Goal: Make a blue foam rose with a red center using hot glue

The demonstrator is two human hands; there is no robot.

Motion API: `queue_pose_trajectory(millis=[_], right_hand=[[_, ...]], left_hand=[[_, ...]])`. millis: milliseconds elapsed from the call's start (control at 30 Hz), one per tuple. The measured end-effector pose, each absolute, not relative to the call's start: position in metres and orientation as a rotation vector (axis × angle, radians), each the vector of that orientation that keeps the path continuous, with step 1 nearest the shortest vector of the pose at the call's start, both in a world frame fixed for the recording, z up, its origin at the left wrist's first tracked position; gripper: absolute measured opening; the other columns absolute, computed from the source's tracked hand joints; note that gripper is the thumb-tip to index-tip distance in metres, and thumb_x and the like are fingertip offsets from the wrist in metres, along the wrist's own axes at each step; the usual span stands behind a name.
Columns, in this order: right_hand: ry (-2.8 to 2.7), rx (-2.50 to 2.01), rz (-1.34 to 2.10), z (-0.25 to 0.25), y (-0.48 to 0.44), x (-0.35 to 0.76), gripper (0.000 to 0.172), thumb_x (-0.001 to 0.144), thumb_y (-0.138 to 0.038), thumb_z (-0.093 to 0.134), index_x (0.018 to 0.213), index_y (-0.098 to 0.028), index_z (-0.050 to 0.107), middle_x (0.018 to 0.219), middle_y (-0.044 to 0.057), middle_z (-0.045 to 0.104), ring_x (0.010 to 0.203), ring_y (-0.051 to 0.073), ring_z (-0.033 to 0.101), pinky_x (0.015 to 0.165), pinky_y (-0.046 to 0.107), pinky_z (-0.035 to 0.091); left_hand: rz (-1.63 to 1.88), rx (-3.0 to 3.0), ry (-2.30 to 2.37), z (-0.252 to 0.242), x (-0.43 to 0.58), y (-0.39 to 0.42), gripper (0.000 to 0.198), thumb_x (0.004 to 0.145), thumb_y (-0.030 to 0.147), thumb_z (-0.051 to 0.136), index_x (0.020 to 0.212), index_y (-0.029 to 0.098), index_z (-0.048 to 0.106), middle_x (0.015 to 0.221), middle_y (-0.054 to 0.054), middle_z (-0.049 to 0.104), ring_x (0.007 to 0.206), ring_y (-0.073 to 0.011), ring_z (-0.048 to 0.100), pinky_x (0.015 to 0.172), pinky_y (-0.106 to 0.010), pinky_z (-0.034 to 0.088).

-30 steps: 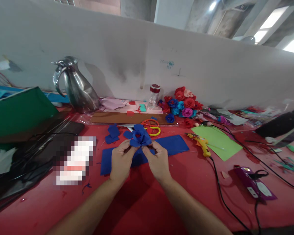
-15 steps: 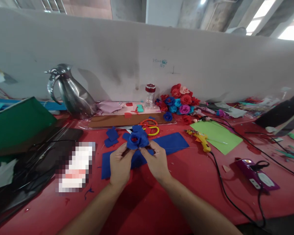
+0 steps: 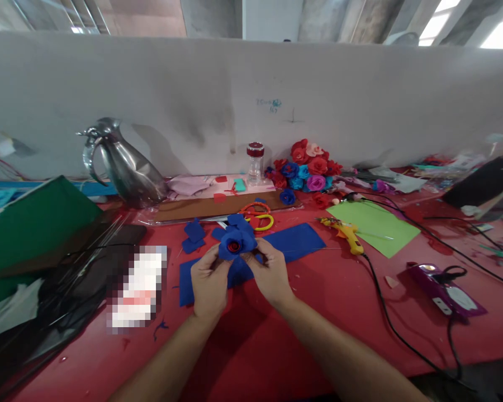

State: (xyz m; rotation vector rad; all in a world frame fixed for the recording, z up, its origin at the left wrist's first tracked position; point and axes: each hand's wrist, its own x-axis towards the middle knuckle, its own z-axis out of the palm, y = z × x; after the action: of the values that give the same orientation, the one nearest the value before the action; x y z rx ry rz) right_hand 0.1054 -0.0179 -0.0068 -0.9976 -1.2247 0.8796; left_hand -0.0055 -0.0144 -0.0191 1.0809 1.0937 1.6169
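Observation:
Between my two hands is a blue paper rose point(image 3: 236, 244) with a dark red centre, its face turned up toward me. My left hand point(image 3: 210, 281) pinches its left underside, fingers closed. From the right, my right hand point(image 3: 270, 273) grips the rose's lower petals, thumb and fingers together. Beneath the hands lies a blue crepe-like sheet point(image 3: 295, 244). Several cut blue petals point(image 3: 193, 231) rest to the left, beyond the sheet. Just behind the rose are scissors with a yellow handle point(image 3: 265, 223) and an orange handle point(image 3: 255, 208), their blades partly hidden.
A yellow glue gun point(image 3: 347, 234) lies at right, its cord running to the front edge, near green paper point(image 3: 377, 226) and a purple power strip point(image 3: 446, 293). Behind stand a steel jug point(image 3: 128, 164), a glass jar point(image 3: 255, 166) and a heap of paper roses point(image 3: 308, 170).
The rose has tilted slightly so its centre faces me more. Both hands keep their hold on it. The whole view has shifted a little.

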Motion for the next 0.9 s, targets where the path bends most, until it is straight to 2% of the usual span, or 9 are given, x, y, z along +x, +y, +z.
queue_pose_trajectory(millis=[300,600,900], right_hand=[[-1.203,-1.014,0.957,-0.007,-0.0185,0.1051,0.008,0.078,-0.026,0.062,0.077,-0.02,0.067,0.075,0.001,0.064,0.075,0.017,0.057,0.075,0.029,0.045],[-1.23,-1.035,0.954,-0.0088,-0.0163,0.1071,0.011,0.078,-0.028,0.062,0.082,-0.02,0.069,0.077,0.001,0.068,0.072,0.017,0.058,0.072,0.029,0.046],[-1.212,-1.028,0.984,-0.0104,-0.0148,0.108,0.01,0.077,-0.026,0.062,0.082,-0.019,0.068,0.077,0.002,0.069,0.072,0.017,0.059,0.073,0.029,0.047]], left_hand=[[1.619,1.061,1.039,-0.0167,-0.0034,-0.0143,0.013,0.068,0.024,0.073,0.08,0.019,0.076,0.079,0.0,0.073,0.077,-0.0155,0.062,0.079,-0.029,0.049],[1.6,0.992,1.016,-0.0178,-0.0018,-0.0117,0.019,0.065,0.027,0.076,0.083,0.02,0.076,0.085,-0.002,0.074,0.083,-0.018,0.063,0.086,-0.035,0.05],[1.58,0.878,0.924,-0.0123,0.0015,-0.0098,0.015,0.062,0.021,0.077,0.077,0.022,0.076,0.077,0.002,0.073,0.076,-0.013,0.062,0.082,-0.029,0.049]])
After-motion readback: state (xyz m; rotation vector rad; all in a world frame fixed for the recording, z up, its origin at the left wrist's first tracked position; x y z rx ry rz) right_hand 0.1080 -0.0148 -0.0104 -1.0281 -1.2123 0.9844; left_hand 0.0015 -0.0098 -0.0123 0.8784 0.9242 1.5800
